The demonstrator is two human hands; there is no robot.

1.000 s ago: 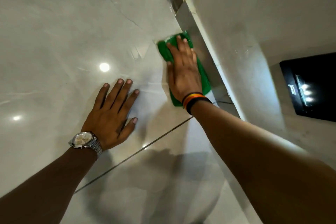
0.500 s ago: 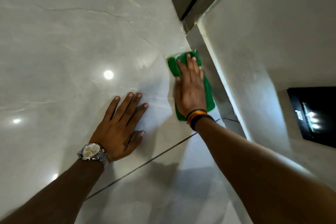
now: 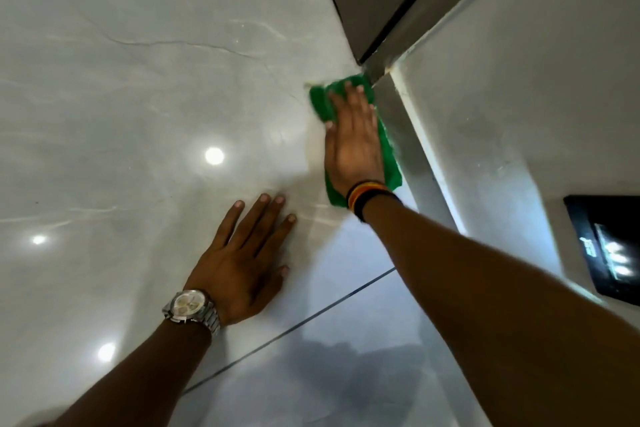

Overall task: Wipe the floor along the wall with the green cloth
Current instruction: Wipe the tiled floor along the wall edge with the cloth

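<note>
A green cloth [image 3: 389, 152] lies flat on the glossy pale floor tiles [image 3: 145, 97], tight against the grey skirting [image 3: 408, 142] at the foot of the white wall [image 3: 512, 73]. My right hand [image 3: 353, 142] presses palm-down on the cloth, fingers stretched toward the corner where the skirting meets a dark door frame [image 3: 388, 10]. The hand hides most of the cloth. My left hand [image 3: 242, 260], with a silver watch on the wrist, rests flat on the bare tile to the left, fingers spread and holding nothing.
A black device with small white lights [image 3: 609, 250] is fixed low on the wall at the right. A dark grout line [image 3: 311, 317] crosses the floor under my forearms. Ceiling lights reflect off the tiles at left.
My right hand has slid the cloth forward along the skirting, up to the corner by the door frame. My left hand stays planted on the tile.
</note>
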